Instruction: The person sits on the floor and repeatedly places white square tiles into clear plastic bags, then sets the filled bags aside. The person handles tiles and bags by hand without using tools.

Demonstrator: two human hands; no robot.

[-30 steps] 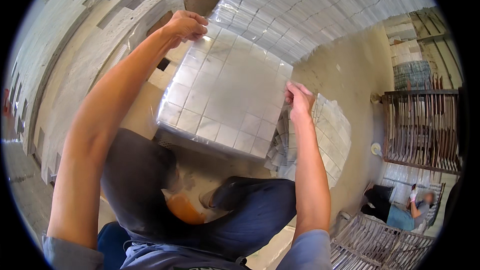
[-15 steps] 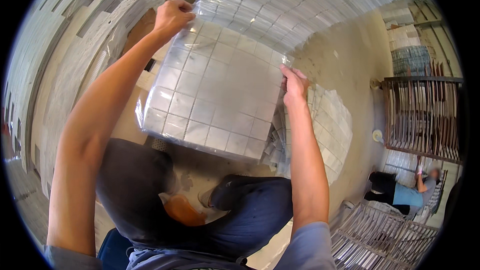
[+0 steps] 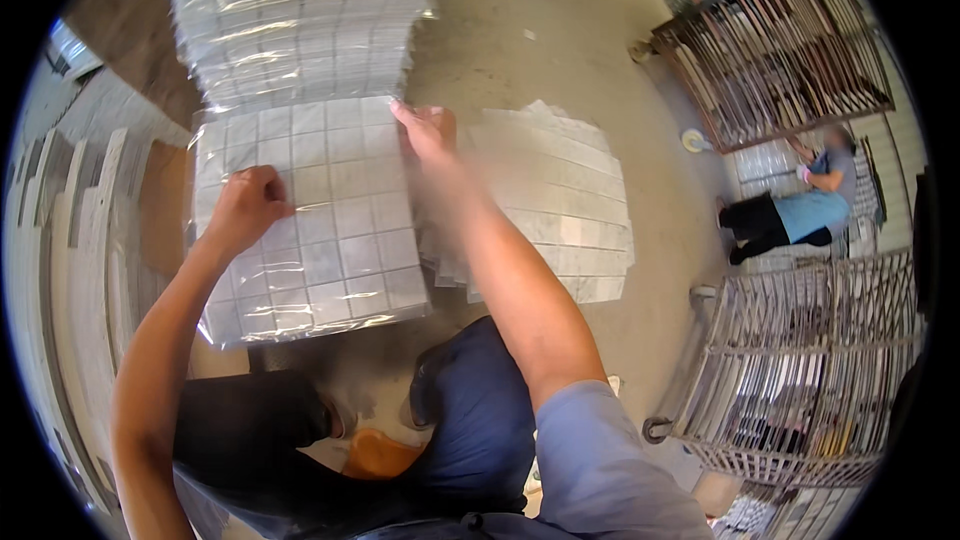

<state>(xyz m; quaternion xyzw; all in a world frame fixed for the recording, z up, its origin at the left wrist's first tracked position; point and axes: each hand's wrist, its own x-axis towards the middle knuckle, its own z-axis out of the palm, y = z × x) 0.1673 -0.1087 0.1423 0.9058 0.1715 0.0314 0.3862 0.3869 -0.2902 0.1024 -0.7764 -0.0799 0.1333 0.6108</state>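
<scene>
Beneath the left hand (image 3: 250,208): one sheet of pale square tiles (image 3: 340,250), under clear film (image 3: 375,321); that hand curled, its hold unclear. Right hand (image 3: 428,132): pinching the far right corner. Beyond both: tall tile stack (image 3: 305,25). Rightward: fanned tile sheets (image 3: 560,195).

Pale grey tile sheet (image 3: 322,258), square-gridded; glossy clear film (image 3: 292,324) over it; lying flat below left hand (image 3: 250,208).

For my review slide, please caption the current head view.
Right hand at the far right corner of a plastic-covered tile sheet, left hand over it, shiny stack beyond.
</scene>
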